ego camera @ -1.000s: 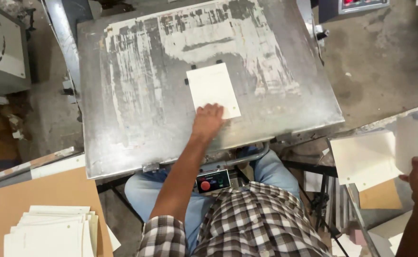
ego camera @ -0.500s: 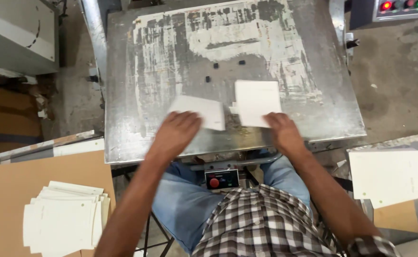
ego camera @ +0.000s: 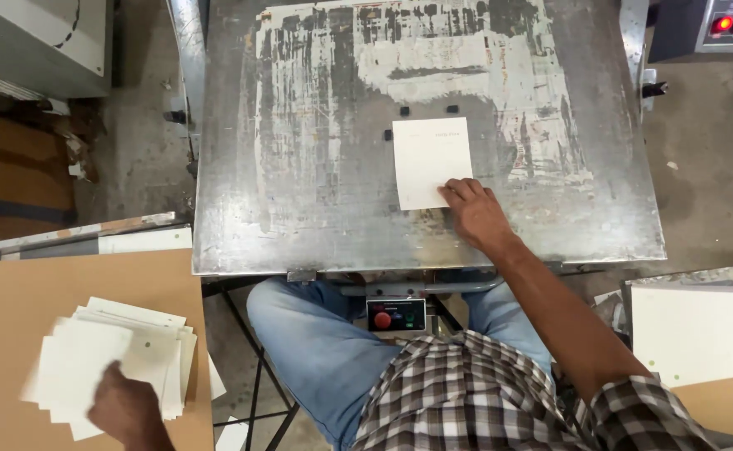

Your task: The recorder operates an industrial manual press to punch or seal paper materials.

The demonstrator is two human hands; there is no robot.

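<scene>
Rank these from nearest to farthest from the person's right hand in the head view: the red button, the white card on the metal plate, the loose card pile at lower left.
1. White card, under the right hand.
2. Red button, below the plate's edge.
3. Card pile, far left.

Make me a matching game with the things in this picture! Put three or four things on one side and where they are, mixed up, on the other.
Things:
1. single white card
2. messy pile of white cards
3. neat stack of white sheets
4. red button

Places:
A. on the brown board, under the left hand
B. on the small control box by the knees
C. on the metal table, touched by the right hand
D. at the far right, beside the right arm

Pairs: 1-C, 2-A, 3-D, 4-B
</scene>
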